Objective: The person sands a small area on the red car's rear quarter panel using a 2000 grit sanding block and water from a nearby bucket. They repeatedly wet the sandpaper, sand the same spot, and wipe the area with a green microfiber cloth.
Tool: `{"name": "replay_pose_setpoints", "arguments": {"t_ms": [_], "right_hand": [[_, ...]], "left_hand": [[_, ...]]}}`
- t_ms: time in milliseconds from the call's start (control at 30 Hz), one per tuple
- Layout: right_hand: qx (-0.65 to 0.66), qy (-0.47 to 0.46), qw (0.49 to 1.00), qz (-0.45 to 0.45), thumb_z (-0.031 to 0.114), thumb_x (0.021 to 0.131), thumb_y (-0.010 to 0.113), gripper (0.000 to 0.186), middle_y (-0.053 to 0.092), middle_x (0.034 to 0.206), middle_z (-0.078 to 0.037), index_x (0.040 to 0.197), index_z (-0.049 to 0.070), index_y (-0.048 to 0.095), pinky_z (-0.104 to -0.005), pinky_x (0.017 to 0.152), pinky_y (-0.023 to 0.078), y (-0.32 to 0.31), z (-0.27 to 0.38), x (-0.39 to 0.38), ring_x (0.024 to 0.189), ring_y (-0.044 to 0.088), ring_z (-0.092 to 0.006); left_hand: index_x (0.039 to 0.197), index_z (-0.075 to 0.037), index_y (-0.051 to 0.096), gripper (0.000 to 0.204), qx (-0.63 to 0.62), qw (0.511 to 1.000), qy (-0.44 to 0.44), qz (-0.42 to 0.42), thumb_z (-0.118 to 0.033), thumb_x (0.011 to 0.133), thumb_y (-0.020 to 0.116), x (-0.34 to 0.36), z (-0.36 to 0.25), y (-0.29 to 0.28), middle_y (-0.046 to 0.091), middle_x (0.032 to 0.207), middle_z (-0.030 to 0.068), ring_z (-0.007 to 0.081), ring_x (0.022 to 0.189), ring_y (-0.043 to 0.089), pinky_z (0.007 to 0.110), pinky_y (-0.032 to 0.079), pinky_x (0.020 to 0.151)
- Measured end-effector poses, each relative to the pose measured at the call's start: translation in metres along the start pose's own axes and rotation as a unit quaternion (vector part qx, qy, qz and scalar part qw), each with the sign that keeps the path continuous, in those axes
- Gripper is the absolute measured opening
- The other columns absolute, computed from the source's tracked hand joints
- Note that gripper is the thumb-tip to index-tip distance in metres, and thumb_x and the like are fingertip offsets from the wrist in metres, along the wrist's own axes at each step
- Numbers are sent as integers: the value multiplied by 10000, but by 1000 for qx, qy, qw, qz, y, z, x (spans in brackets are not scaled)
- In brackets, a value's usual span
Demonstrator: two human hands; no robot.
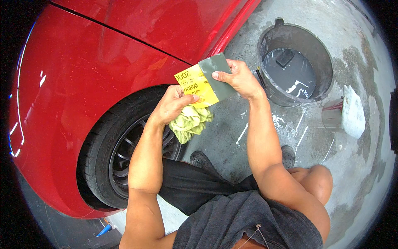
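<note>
Between my two hands is a sheet of sandpaper (195, 83), yellow and printed on one part and dark grey on the other. My left hand (172, 103) pinches the yellow part, thumb on top. A crumpled yellow-green cloth (190, 123) hangs below the same hand, gripped under the sheet. My right hand (240, 79) grips the grey part by its right edge, thumb across the face. Behind the sheet is the red car's body panel (112, 58), with the front wheel (128, 153) left of my left forearm.
A black bucket (325, 54) of grey water stands on the wet concrete floor at far right, a dark block (284, 58) in the water. Beside it are a small metallic container (331, 114) and a whitish cloth (353, 112). A blue object (103, 230) lies at lower left.
</note>
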State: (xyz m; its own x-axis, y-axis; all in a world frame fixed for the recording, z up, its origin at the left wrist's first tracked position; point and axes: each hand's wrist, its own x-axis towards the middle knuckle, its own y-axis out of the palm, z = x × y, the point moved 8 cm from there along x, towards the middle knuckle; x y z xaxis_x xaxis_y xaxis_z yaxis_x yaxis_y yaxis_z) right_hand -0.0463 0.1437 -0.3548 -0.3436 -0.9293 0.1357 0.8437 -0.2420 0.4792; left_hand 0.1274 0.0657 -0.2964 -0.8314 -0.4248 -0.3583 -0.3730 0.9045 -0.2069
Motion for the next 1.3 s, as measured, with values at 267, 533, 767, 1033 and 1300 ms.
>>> {"name": "replay_pose_setpoints", "arguments": {"t_ms": [267, 533, 767, 1033, 1300], "right_hand": [[24, 42, 999, 0, 141, 870, 913, 418, 792, 1074, -50, 1224, -8, 746, -290, 830, 606, -12, -6, 2, 918, 729, -102], [-7, 55, 997, 44, 47, 813, 923, 459, 796, 1064, -67, 1230, -19, 743, -288, 837, 605, -1, 6, -4, 916, 737, -108], [-108, 81, 991, -11, 86, 829, 920, 389, 803, 1004, -67, 1175, -13, 770, -299, 807, 596, -51, -9, -12, 876, 737, -119], [-30, 24, 999, 30, 180, 977, 820, 301, 770, 1076, 10, 1224, 19, 759, -286, 915, 559, -30, 8, -9, 980, 670, -74], [-166, -30, 985, -44, 188, 960, 840, 247, 762, 976, 21, 1129, 19, 778, -279, 820, 558, -19, 10, 1, 898, 654, -57]], "left_hand": [[1450, 57, 573, 600, -60, 997, 42, 18, -307, 1000, 732, -3, -3, 9, 736, 1302, 167, 222, 1083, 757, 362, 603, 960], [1466, 37, 579, 592, -182, 980, -67, -54, -447, 1152, 449, 6, 14, -6, 741, 1306, 173, 249, 1090, 767, 383, 624, 954], [1563, -1, 503, 662, -225, 970, -18, -93, -509, 1155, 387, -2, -17, -10, 756, 1280, 203, 199, 803, 775, 335, 648, 728], [1515, 2, 542, 572, 38, 999, 1, 8, -421, 1146, 434, 12, 12, 18, 766, 1196, 182, 188, 969, 751, 305, 602, 853], [1413, 30, 609, 473, -63, 996, -65, 9, -312, 1110, 485, 7, 5, 24, 760, 1193, 149, 195, 1014, 752, 327, 611, 871]]}}
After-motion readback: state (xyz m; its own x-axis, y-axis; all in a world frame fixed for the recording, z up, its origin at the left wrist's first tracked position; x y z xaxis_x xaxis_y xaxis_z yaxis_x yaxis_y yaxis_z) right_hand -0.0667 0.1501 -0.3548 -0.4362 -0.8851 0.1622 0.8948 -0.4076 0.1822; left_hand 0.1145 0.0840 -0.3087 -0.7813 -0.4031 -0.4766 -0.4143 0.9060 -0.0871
